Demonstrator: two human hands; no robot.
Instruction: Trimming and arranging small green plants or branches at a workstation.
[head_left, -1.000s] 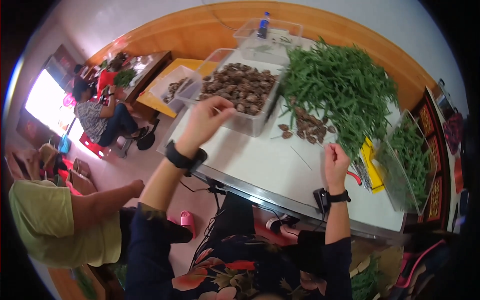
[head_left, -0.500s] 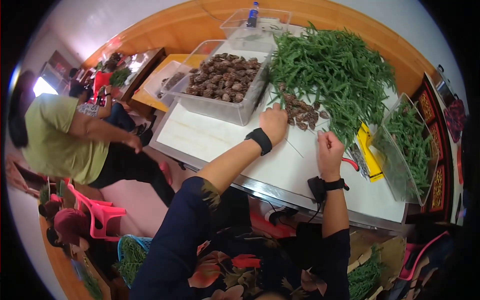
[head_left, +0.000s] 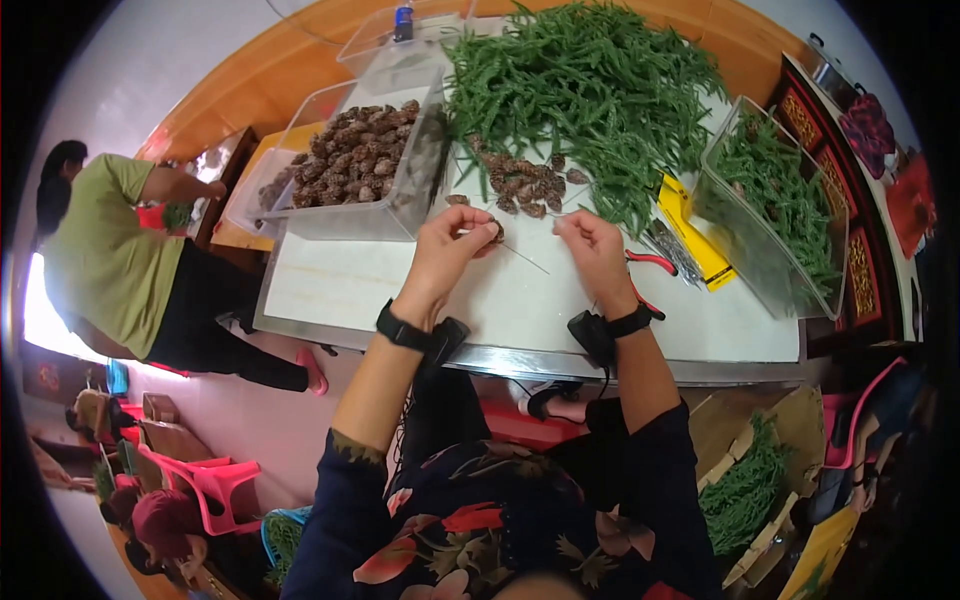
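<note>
My left hand (head_left: 445,255) pinches a small brown pine cone (head_left: 498,233) between thumb and fingertips. From that cone a thin wire (head_left: 527,259) slants down to the right over the white table top (head_left: 500,305). A short way to the right, my right hand (head_left: 598,258) has its thumb and fingers pressed together; whatever they hold is too small to make out. Just beyond both hands lies a small heap of loose pine cones (head_left: 525,187). Red-handled pliers (head_left: 652,262) rest beside my right hand, next to several wires (head_left: 672,250) and a yellow packet (head_left: 697,235).
A clear bin (head_left: 405,215) of pine cones stands left. Green artificial sprigs (head_left: 590,85) are piled at the back, with more in a clear bin (head_left: 800,280) at right. A cardboard box (head_left: 770,400) sits below the table. A person in a yellow-green shirt (head_left: 110,255) stands left.
My left hand has drawn back from the loose cones toward me and now holds one with a wire. My right hand remains pinched nearby. The view has shifted; the person at left now stands more upright.
</note>
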